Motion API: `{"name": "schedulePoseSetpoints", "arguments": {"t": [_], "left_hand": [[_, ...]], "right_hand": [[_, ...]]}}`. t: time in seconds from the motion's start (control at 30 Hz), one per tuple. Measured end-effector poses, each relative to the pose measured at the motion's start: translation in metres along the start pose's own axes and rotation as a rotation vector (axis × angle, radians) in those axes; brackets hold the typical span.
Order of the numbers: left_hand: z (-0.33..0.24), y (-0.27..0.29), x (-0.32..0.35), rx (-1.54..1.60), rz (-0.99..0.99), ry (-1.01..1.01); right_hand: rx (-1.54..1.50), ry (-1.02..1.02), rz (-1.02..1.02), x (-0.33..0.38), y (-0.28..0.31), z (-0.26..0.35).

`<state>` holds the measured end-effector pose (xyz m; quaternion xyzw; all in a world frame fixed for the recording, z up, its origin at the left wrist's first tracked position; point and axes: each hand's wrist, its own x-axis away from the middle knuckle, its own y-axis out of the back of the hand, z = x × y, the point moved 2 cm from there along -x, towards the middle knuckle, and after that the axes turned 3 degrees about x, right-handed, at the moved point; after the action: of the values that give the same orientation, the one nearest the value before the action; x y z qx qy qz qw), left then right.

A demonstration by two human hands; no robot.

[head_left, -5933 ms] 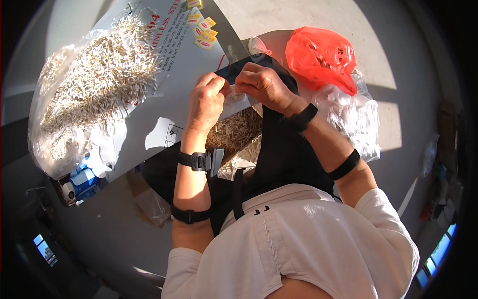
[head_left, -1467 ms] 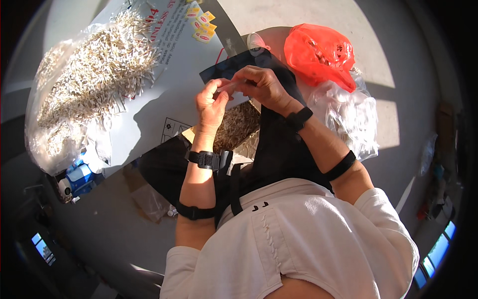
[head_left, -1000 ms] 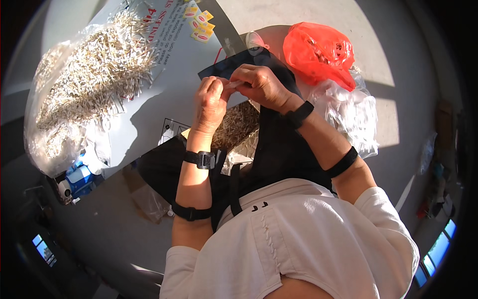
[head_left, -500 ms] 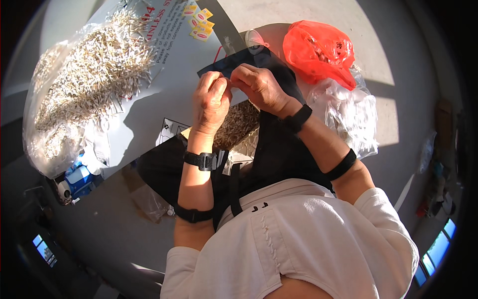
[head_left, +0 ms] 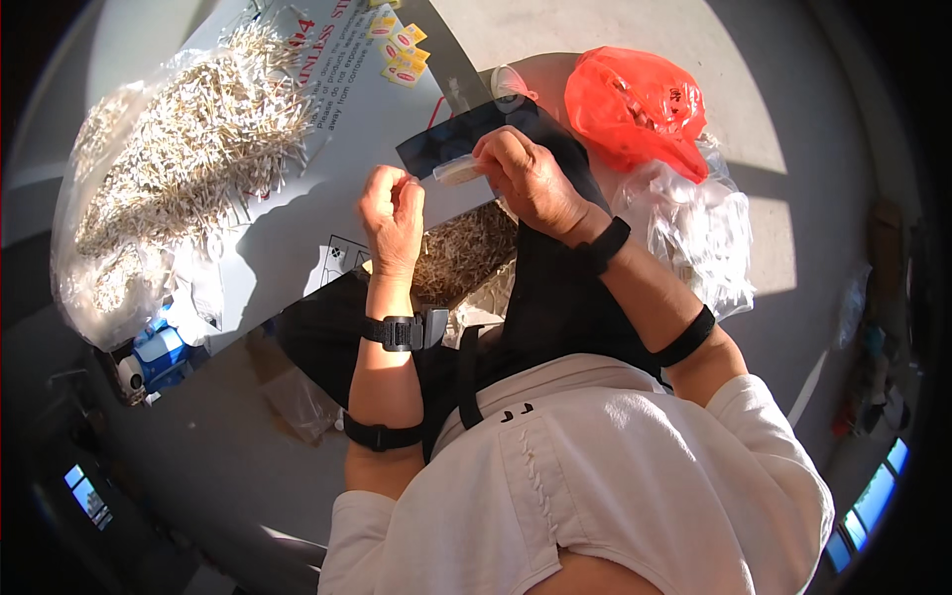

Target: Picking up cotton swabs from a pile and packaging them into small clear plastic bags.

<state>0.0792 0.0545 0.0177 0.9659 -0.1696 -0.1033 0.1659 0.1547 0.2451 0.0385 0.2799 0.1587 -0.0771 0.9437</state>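
My right hand (head_left: 528,178) pinches one end of a small clear plastic packet (head_left: 457,172) with something pale inside. The packet points toward my left hand (head_left: 394,213), which is apart from it. My left fingers are pressed together; whatever they hold, if anything, is too small to make out. Below my hands, over my lap, lies a heap of short thin tan-and-white pieces (head_left: 461,253), partly hidden by my forearms. On the table to the left, a large clear plastic bag (head_left: 74,248) lies open around a bigger pile of similar pieces (head_left: 193,139).
Several small yellow-and-white packets (head_left: 405,55) lie on the grey printed table surface (head_left: 342,169). A red plastic bag (head_left: 635,104) and a bag of white items (head_left: 699,233) stand at the right, near a white cup (head_left: 507,81). A blue-and-white container (head_left: 159,355) is below the table's left corner.
My hands were together at the fingertips and have separated. The left moved left and slightly nearer me; the small clear packet now shows in my right hand.
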Motion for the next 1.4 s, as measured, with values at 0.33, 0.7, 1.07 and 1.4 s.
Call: {"name": "schedulePoseSetpoints", "arguments": {"t": [0.33,0.7,1.07,1.4], "left_hand": [[-0.070,-0.004,0.020,0.859,-0.101,0.345],[-0.137,0.023,0.059,0.355,0.017,-0.241],[-0.167,0.037,0.083,0.127,-0.089,-0.642],[-0.185,0.039,0.087,0.083,-0.021,-0.555]], "right_hand": [[-0.165,0.133,0.060,0.019,0.015,0.058],[-0.698,-0.091,-0.029,0.024,0.017,0.092],[-0.584,0.127,0.040,0.038,0.025,0.131],[-0.469,0.180,-0.039,0.042,0.031,0.141]]}}
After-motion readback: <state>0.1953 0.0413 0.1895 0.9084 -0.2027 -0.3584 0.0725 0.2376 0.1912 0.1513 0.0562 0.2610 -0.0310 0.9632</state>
